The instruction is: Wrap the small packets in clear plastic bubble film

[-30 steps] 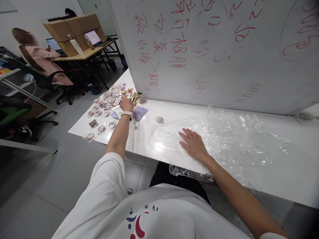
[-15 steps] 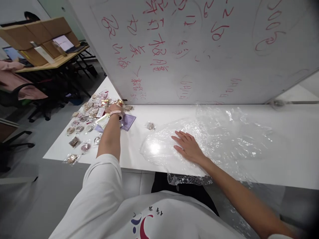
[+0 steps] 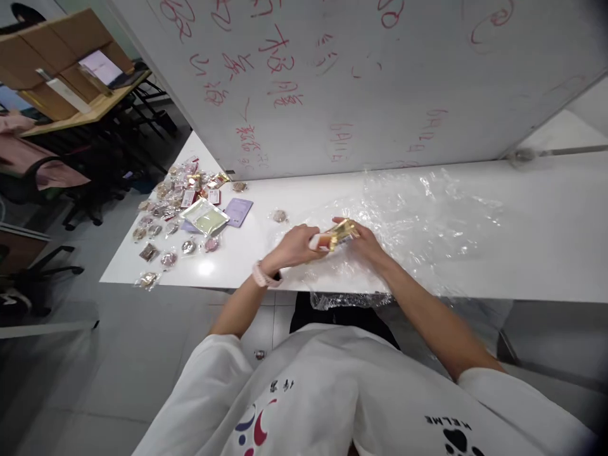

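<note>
Over the table's front middle, a small gold and orange snack packet (image 3: 341, 233) is held between my two hands. My left hand (image 3: 298, 246), a pink band at its wrist, is closed on the packet's left end. The fingers of my right hand (image 3: 367, 243) are closed at its right end. Under and behind the hands spreads a crumpled sheet of clear plastic film (image 3: 418, 218). Left of the film lies a small wrapped round snack (image 3: 279, 216). The packet's lower side is hidden by my fingers.
Several wrapped snacks (image 3: 168, 259) crowd the left end of the white table (image 3: 247, 266), with a pale green pouch (image 3: 205, 216) and a purple packet (image 3: 238, 211). A whiteboard (image 3: 304, 139) stands along the back edge. Film hangs over the front edge.
My left hand has come from the snack pile to the middle, bringing the gold packet. My right hand has left its flat rest on the film and now grips the packet too.
</note>
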Demonstrator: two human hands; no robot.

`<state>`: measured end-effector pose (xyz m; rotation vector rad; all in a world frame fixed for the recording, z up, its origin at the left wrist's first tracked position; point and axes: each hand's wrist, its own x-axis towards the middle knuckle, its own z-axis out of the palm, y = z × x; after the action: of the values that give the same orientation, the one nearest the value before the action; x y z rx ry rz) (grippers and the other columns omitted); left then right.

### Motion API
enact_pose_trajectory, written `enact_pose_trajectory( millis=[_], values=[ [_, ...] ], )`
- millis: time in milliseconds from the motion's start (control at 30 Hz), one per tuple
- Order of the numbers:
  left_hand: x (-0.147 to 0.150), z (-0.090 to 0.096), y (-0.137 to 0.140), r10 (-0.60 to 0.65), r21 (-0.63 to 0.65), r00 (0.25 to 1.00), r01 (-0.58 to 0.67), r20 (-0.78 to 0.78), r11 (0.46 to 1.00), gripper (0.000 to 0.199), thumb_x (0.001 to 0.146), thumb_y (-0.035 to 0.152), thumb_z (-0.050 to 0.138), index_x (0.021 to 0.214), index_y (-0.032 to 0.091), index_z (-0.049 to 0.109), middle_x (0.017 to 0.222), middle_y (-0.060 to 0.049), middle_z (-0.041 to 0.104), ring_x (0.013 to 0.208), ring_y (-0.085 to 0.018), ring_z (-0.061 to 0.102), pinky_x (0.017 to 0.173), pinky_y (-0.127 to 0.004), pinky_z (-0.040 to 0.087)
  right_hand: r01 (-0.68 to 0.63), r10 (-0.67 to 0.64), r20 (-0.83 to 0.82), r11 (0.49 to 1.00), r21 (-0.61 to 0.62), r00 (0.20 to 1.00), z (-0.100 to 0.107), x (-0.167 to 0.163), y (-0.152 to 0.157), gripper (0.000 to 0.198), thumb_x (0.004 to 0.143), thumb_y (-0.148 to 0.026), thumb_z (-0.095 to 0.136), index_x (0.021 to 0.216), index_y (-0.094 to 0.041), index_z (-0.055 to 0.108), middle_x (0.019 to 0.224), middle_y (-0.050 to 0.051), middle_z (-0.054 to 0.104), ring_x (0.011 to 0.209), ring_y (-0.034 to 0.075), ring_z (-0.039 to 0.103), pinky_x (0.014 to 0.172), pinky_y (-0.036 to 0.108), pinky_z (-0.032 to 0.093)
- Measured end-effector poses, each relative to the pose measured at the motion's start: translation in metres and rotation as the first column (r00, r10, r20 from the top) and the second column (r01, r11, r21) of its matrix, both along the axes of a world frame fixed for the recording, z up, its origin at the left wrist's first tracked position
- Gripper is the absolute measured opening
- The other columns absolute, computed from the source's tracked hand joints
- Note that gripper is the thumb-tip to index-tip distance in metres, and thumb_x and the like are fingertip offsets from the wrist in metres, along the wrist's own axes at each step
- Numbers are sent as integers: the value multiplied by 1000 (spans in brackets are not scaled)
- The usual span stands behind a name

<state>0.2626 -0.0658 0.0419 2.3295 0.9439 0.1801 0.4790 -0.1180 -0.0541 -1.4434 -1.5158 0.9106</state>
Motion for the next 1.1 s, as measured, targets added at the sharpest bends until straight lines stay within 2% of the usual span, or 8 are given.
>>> enact_pose_trajectory(
  millis=[100, 200, 333, 400, 567, 733, 900, 1100],
  values=[
    [33, -31, -17, -67, 177, 979, 102, -190, 979, 29, 78, 40, 74, 91, 17, 63, 93, -11, 66, 94, -29, 60, 85, -44, 46, 80, -88, -372, 996, -35, 924, 1, 10, 7, 54, 92, -63, 50, 131, -27, 62, 138, 6, 62, 130, 24, 56, 109, 44, 46],
    [23, -41, -23, -14, 223, 989, 48, -150, 974, 52, 80, 46, 73, 120, 17, 57, 119, -15, 62, 113, -33, 55, 95, -48, 43, 142, -152, -449, 988, -57, 880, 18, 20, 0, 52, 91, -63, 51, 127, -27, 63, 132, 8, 65, 125, 22, 60, 109, 43, 46],
    [-31, -39, -49, 104, 279, 988, -131, 112, 951, 56, 88, 33, 62, 140, 23, 43, 143, -13, 51, 132, -31, 44, 109, -51, 36, 290, -278, -118, 951, 110, 953, 57, 21, -55, 37, 96, -53, 50, 116, -29, 68, 123, 5, 68, 116, 23, 62, 103, 43, 49],
    [-55, -45, -75, 130, 289, 968, -191, 216, 938, 45, 91, 18, 49, 136, 26, 48, 146, -10, 48, 138, -28, 40, 112, -51, 35, 216, -237, 103, 959, 182, 966, 64, 13, -94, 32, 97, -51, 48, 110, -30, 70, 113, 5, 70, 110, 25, 63, 98, 45, 51],
    [-71, -66, -130, 71, 307, 979, -128, 189, 943, 54, 83, 7, 49, 133, 26, 51, 162, -10, 27, 152, -33, 16, 117, -59, 28, -103, -3, 503, 978, 182, 864, 29, -17, -160, 34, 95, -45, 56, 123, -29, 65, 133, 8, 62, 124, 31, 54, 103, 51, 45],
    [-49, -44, -93, 171, 300, 940, -261, 294, 918, 48, 93, 14, 46, 139, 26, 43, 159, -11, 31, 147, -27, 29, 115, -53, 35, 65, -183, 444, 961, 268, 877, 21, -18, -144, 29, 99, -40, 48, 121, -27, 63, 127, 9, 63, 119, 29, 56, 101, 47, 45],
    [-27, -37, -34, -31, 304, 999, 39, -31, 952, 45, 88, 17, 60, 131, 26, 53, 138, -9, 57, 126, -28, 50, 102, -46, 46, 36, -144, 519, 976, 213, 842, 18, -2, -108, 27, 93, -41, 58, 112, -22, 63, 114, 10, 66, 107, 31, 56, 92, 48, 47],
    [3, -53, -43, 134, 316, 990, -111, -53, 942, 31, 93, 33, 61, 122, 22, 59, 108, -9, 70, 100, -26, 61, 76, -35, 48, 48, -162, 457, 967, 250, 875, -7, 3, -108, 30, 94, -41, 57, 117, -21, 60, 123, 12, 61, 116, 30, 53, 97, 48, 47]
  ],
)
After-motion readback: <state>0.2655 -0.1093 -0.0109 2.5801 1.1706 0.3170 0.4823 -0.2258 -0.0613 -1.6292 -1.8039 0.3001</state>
